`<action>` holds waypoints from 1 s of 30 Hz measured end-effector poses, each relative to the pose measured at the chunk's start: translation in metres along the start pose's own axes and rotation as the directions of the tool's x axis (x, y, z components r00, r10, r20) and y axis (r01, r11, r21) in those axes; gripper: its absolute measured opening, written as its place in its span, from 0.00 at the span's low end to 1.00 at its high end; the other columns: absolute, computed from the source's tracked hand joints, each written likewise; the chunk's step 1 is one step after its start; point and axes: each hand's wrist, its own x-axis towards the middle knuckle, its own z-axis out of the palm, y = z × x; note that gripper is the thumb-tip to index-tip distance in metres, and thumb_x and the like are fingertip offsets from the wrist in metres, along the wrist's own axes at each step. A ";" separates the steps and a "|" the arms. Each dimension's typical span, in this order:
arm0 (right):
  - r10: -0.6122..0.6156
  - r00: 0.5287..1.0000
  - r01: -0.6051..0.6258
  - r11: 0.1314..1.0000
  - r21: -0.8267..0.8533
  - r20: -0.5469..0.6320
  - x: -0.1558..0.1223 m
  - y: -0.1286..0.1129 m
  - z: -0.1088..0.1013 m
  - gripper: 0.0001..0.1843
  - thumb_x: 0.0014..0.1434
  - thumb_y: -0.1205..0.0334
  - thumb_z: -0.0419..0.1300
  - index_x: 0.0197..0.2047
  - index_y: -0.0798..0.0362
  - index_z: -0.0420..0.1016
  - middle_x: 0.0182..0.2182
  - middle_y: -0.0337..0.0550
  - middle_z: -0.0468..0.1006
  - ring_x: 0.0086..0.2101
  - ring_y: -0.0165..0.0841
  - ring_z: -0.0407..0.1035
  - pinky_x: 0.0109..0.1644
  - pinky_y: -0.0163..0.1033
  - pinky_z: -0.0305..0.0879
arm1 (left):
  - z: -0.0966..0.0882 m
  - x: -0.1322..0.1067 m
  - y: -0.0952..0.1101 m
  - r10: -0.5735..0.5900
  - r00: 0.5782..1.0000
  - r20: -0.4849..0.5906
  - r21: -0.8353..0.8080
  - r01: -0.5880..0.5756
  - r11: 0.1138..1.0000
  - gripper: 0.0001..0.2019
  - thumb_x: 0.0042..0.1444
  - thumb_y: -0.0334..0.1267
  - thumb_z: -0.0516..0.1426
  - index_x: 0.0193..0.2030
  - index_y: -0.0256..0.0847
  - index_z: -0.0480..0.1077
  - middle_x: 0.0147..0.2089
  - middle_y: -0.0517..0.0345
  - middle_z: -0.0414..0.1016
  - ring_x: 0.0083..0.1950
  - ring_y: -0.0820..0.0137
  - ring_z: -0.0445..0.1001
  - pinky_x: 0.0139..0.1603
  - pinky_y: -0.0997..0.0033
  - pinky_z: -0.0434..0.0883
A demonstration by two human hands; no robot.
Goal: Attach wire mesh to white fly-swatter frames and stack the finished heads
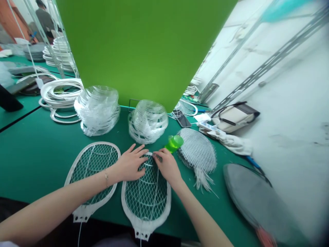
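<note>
A white racket-shaped frame with metal mesh (123,195), like a mosquito swatter head, lies in front of me with its tabbed neck toward me. My left hand (131,164) rests over its upper left part, fingers spread, holding nothing. At the top of its rim, my right hand (166,164) has its thumb and fingers closed on the edge. Another such mesh frame (69,178) lies to the left, partly under my left forearm. Thin wires run from the necks of both frames.
Two stacks of clear plastic rings (99,109) stand behind the frames, before a green panel (149,44). To the right are a green tape dispenser-like object (174,143), piled mesh sheets (197,149), a phone (182,118) and a grey racket (254,199). White rings (61,91) lie left.
</note>
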 end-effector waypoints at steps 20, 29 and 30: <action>-0.165 0.986 0.160 0.949 -0.271 0.007 0.002 0.000 0.001 0.12 0.69 0.64 0.56 0.40 0.51 0.82 0.35 0.41 0.76 0.38 0.31 0.71 0.40 0.35 0.65 | 0.008 0.003 -0.005 0.047 0.999 -0.008 -0.092 -0.047 0.995 0.28 0.63 0.50 0.53 0.64 0.36 0.68 0.70 0.47 0.64 0.71 0.55 0.60 0.74 0.50 0.50; -0.298 0.954 0.274 0.911 -0.310 -0.032 -0.003 0.003 0.005 0.16 0.70 0.66 0.52 0.41 0.55 0.82 0.32 0.45 0.74 0.35 0.34 0.69 0.40 0.38 0.66 | 0.006 0.009 -0.009 0.082 0.995 -0.056 -0.114 -0.088 0.990 0.24 0.56 0.47 0.59 0.55 0.35 0.75 0.61 0.45 0.73 0.62 0.55 0.70 0.74 0.52 0.53; -0.312 0.949 0.286 0.910 -0.300 -0.043 -0.004 0.005 0.007 0.15 0.70 0.67 0.52 0.43 0.54 0.82 0.32 0.45 0.74 0.36 0.35 0.69 0.40 0.38 0.67 | 0.006 0.009 -0.009 0.087 0.994 -0.059 -0.113 -0.093 0.989 0.23 0.55 0.47 0.59 0.54 0.35 0.75 0.60 0.45 0.74 0.61 0.55 0.70 0.74 0.51 0.53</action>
